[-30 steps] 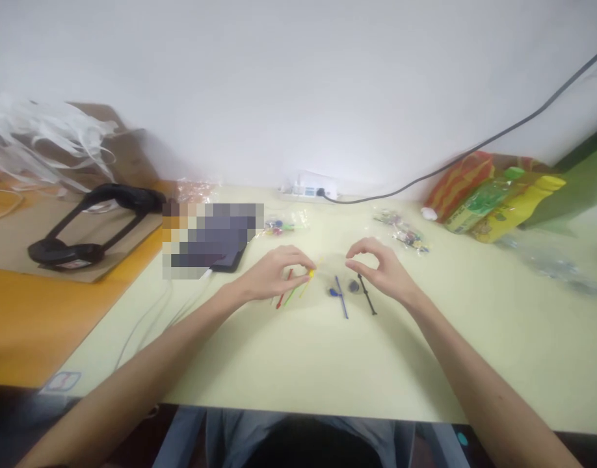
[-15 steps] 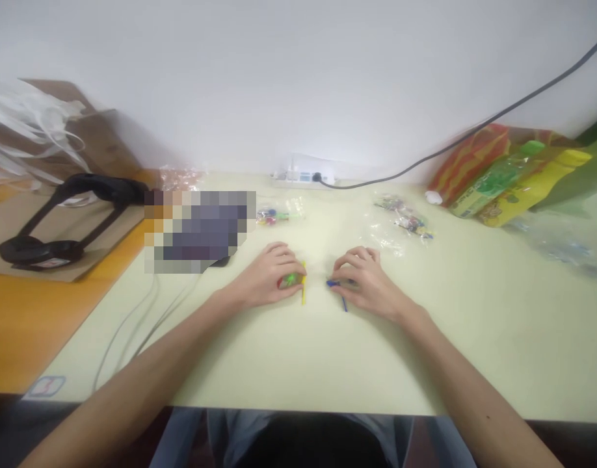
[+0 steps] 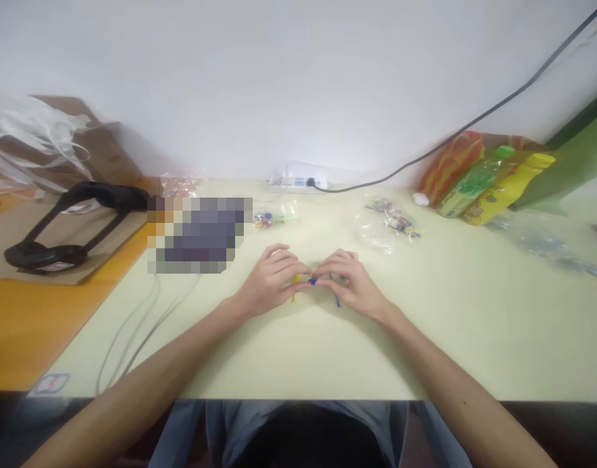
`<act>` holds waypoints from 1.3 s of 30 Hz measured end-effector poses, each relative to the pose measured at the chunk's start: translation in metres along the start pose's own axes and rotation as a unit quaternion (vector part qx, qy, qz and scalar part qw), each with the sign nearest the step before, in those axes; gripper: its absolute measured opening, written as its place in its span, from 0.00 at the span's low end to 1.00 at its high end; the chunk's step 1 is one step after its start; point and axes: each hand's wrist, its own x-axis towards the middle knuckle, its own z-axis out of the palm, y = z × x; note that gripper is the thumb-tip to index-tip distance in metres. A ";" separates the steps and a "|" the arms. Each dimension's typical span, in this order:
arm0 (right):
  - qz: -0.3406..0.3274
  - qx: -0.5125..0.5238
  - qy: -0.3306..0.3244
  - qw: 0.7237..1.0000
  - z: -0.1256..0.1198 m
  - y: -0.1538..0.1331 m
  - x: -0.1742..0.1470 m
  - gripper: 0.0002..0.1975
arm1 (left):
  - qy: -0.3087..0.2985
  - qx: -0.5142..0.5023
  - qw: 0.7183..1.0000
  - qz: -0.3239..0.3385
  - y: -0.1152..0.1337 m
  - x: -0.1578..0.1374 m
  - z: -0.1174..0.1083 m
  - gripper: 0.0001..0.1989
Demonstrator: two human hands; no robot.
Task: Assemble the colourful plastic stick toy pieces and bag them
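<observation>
My left hand (image 3: pixel 278 279) and right hand (image 3: pixel 348 281) pinch a small, dark-blue plastic piece (image 3: pixel 313 281); right of it, near my right hand, a thin blue stick (image 3: pixel 337 300) points toward me.

No txt legible; bottle label (image 3: pixel 454 200) & tbl sticker (image 3: pixel 51 384) blurred.

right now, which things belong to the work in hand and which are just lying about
In use: small blue piece at left hand and right hand fingertips; likely yellow stick, blue stick.
Lying about, seemingly: black frame, green-capped bottle, yellow container.
</observation>
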 end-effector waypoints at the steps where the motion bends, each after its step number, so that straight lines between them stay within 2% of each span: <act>1: -0.005 -0.001 -0.001 1.000 0.000 0.000 0.000 0.08 | 0.006 0.000 1.000 -0.001 0.001 0.000 0.001 0.08; 5: -0.009 -0.014 -0.025 1.000 -0.001 0.000 0.000 0.10 | 0.001 -0.009 1.000 0.023 -0.001 -0.002 0.000 0.06; 9: 0.024 -0.035 -0.033 0.999 -0.004 0.002 0.000 0.13 | -0.007 -0.023 0.999 0.021 -0.004 -0.002 -0.003 0.04; 13: 0.067 -0.158 -0.022 0.985 -0.011 0.007 -0.003 0.13 | -0.009 -0.036 0.999 -0.011 -0.007 -0.002 -0.006 0.04; 15: 0.070 -0.218 -0.038 0.973 -0.013 0.011 -0.005 0.11 | -0.011 -0.046 0.999 -0.018 -0.008 -0.002 -0.008 0.03; 18: 0.061 -0.250 -0.066 0.964 -0.011 0.013 -0.006 0.08 | -0.016 -0.063 0.998 -0.016 -0.011 -0.003 -0.010 0.03; 31: 0.064 -0.219 -0.103 0.968 0.001 0.011 -0.004 0.10 | -0.032 -0.084 0.995 -0.038 -0.014 -0.005 -0.008 0.06; 35: 0.064 -0.199 -0.091 0.974 0.000 0.009 -0.003 0.09 | -0.023 -0.094 0.994 -0.059 -0.013 -0.007 -0.007 0.06; 39: 0.067 -0.150 -0.062 0.985 -0.003 0.008 -0.002 0.09 | -0.027 -0.087 0.993 -0.076 -0.013 -0.008 -0.006 0.12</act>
